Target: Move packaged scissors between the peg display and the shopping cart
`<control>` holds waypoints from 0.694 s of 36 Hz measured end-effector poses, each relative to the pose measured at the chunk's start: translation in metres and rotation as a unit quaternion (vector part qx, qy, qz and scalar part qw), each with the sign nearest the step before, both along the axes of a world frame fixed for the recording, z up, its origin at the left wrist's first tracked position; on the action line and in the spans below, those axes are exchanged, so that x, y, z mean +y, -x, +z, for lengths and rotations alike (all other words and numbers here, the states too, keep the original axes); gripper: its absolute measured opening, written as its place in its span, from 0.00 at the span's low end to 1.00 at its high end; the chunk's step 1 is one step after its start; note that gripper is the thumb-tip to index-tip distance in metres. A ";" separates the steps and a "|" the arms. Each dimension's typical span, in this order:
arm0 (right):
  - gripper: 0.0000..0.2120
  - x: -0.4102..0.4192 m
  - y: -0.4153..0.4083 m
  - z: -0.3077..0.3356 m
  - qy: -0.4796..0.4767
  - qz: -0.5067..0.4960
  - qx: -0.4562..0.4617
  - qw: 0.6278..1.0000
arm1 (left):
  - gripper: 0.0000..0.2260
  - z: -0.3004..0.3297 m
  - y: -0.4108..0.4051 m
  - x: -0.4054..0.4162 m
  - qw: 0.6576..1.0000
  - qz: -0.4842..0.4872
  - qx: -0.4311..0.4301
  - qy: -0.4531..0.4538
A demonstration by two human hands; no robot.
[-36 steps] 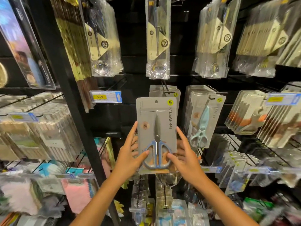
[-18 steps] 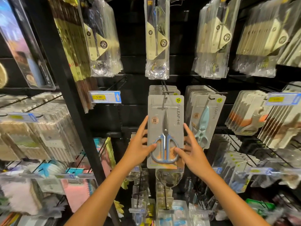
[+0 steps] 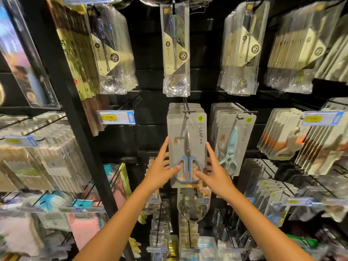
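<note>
pkgs behind front scissors pack [image 3: 187, 147] hidden, right price tag [image 3: 322, 118] blurred

- The scissors pack [image 3: 186, 147] hung at the front of its peg [image 3: 185, 104], between the left hand [image 3: 162, 169] and right hand [image 3: 216, 175].
- A second scissors stack [image 3: 230, 146] hung just right of it.
- A price tag [image 3: 115, 117] sat to its left.
</note>
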State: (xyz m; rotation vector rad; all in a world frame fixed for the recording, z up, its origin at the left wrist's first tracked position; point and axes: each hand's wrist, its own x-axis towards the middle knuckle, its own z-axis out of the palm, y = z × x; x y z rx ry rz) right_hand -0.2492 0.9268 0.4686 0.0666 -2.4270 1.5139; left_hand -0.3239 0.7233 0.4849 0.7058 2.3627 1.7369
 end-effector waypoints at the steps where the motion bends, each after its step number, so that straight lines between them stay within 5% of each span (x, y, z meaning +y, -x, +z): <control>1: 0.48 0.001 0.003 0.000 0.001 0.002 -0.002 1.000 | 0.47 0.001 0.001 0.002 1.000 -0.002 -0.004 0.002; 16: 0.48 0.009 0.031 0.006 0.018 0.004 -0.032 0.999 | 0.43 0.005 0.011 0.022 1.000 0.020 -0.016 0.001; 25: 0.38 0.015 0.006 -0.026 -0.085 0.028 -0.022 0.996 | 0.35 -0.050 -0.009 -0.035 0.974 0.073 0.125 0.172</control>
